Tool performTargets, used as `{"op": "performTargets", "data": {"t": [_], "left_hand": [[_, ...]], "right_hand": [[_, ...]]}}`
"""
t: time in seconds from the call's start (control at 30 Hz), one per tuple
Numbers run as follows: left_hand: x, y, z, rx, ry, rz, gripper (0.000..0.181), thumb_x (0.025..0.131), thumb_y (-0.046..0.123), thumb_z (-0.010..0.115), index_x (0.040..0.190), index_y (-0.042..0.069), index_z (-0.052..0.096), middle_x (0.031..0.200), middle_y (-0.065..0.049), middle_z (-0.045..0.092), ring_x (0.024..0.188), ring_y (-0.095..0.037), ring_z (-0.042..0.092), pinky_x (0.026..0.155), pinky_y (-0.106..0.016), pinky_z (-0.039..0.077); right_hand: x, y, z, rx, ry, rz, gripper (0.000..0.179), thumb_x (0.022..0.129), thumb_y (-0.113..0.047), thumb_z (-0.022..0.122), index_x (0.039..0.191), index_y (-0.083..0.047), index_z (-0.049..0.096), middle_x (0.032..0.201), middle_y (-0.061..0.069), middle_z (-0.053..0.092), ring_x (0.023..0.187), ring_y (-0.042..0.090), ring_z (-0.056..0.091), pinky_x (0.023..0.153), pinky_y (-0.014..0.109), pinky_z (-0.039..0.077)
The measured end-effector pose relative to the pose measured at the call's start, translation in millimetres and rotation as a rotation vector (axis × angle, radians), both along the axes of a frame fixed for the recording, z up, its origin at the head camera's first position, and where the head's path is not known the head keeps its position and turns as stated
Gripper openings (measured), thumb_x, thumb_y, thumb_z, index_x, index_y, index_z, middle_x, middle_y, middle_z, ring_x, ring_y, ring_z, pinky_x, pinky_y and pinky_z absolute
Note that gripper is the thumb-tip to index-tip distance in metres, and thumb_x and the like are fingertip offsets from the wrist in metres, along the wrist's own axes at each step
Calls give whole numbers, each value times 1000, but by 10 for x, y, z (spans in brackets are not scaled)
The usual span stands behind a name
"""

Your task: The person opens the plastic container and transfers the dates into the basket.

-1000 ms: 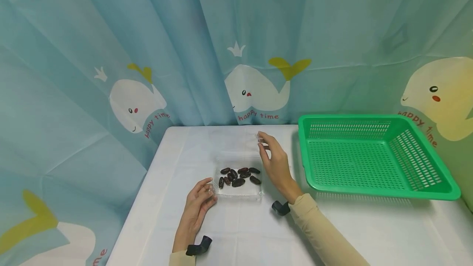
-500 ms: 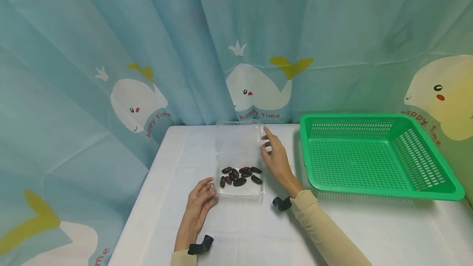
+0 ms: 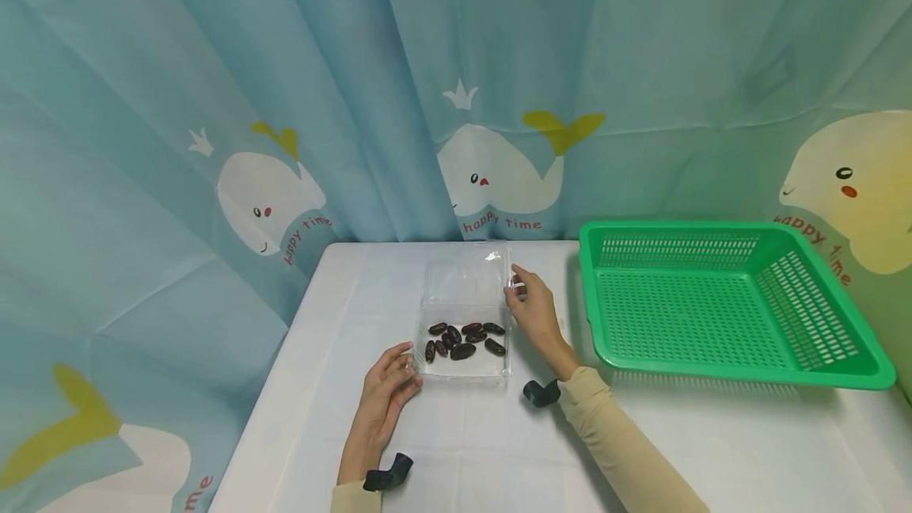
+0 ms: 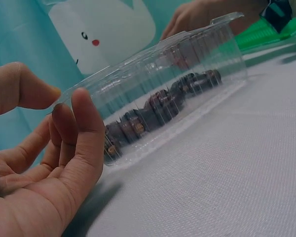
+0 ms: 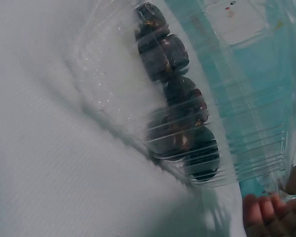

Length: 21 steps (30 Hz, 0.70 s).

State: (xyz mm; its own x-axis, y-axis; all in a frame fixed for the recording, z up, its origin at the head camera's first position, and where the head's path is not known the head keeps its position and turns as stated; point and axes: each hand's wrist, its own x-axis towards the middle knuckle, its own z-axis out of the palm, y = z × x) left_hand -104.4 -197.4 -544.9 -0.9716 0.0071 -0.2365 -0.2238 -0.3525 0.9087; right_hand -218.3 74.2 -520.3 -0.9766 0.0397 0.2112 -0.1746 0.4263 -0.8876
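Observation:
A clear plastic clamshell box [image 3: 463, 370] sits on the white table with several dark brown dates [image 3: 462, 351] inside its base. Its transparent lid [image 3: 466, 274] is swung up behind the base at the far side. My left hand [image 3: 385, 386] pinches the base's left rim between thumb and fingers; the left wrist view has these fingertips [image 4: 84, 103] at the box corner. My right hand [image 3: 534, 311] pinches the lid's right edge. Dates [image 5: 180, 118] show through the ribbed wall in the right wrist view, where only part of the right hand [image 5: 271, 212] appears at the lower right corner.
A green plastic basket [image 3: 691, 315] with slotted walls stands on the table [image 3: 456, 450] to the right of the right hand. Behind the table hangs a blue curtain [image 3: 370, 101] printed with whales. A dark wrist strap piece [image 3: 388, 473] shows at each wrist.
The lid first came up into clearer view with the right hand at its edge, then lowered slightly with that hand. The left hand stays at the base's left rim; the dates have not moved.

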Motion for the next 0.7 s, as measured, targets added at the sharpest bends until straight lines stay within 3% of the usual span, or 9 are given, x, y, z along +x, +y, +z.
{"op": "performTargets", "data": {"t": [0.23, 0.4, 0.7], "left_hand": [[8, 4, 8, -26, 8, -3, 55, 95, -6, 56, 148, -6, 41, 112, -4, 56, 93, -11, 58, 80, -24, 58], [14, 5, 10, -62, 5, -1, 54, 96, -5, 56, 149, -4, 43, 116, -6, 58, 99, -14, 59, 82, -24, 59], [24, -2, 14, -45, -11, 12, 55, 94, -4, 58, 148, -2, 45, 117, -7, 57, 100, -15, 59, 82, -25, 59]], "right_hand": [[27, -7, -38, 29, -76, -9, 37, 101, -8, 59, 135, 4, 64, 123, 24, 69, 104, 35, 70, 80, 41, 60], [36, -15, -68, 60, -90, -17, 30, 103, -10, 55, 124, 3, 72, 118, 22, 70, 96, 31, 71, 71, 31, 55], [26, -38, -49, 91, -91, -14, 29, 104, -10, 53, 119, 3, 74, 111, 21, 69, 94, 30, 68, 74, 35, 54]]}}
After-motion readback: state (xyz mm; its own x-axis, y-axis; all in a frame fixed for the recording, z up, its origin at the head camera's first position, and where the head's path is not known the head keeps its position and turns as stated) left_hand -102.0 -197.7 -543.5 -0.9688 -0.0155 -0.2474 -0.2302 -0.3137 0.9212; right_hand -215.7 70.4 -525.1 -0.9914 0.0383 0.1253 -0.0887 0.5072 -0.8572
